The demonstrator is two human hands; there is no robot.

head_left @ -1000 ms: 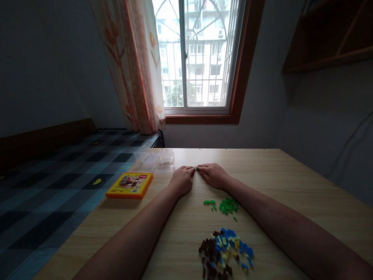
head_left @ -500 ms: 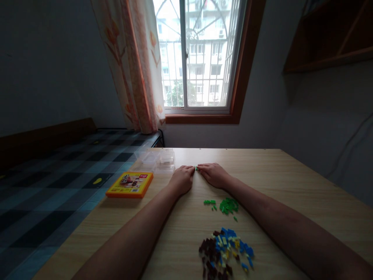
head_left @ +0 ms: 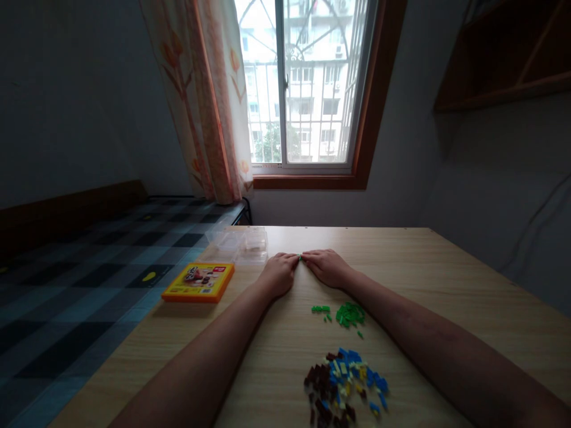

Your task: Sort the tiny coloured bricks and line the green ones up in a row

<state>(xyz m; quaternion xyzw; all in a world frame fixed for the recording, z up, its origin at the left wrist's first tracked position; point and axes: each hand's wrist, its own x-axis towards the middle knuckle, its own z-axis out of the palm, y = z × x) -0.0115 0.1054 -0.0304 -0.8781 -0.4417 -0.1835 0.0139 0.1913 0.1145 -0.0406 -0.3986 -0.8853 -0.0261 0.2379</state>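
Far out over the wooden table, my left hand (head_left: 280,274) and my right hand (head_left: 328,267) meet fingertip to fingertip. A tiny green toy brick (head_left: 300,257) shows between them, pinched from both sides and mostly hidden by the fingers. Both hands are closed on it. Closer to me, between my forearms, lies a pile of green bricks (head_left: 350,314), with a short green strip (head_left: 320,309) and a few loose green pieces beside it. Nearer still is a mixed heap of brown bricks (head_left: 320,383), blue bricks (head_left: 379,382) and some yellow ones.
A yellow and orange box (head_left: 198,283) lies left of my left hand. Behind it stands a clear plastic compartment case (head_left: 250,255). The wooden table (head_left: 450,285) ends below the window (head_left: 312,89). A bed with a checked cover (head_left: 89,285) borders its left side.
My fingertips have drawn slightly closer together around the green brick, so less of it shows. The piles, box and case have not moved.
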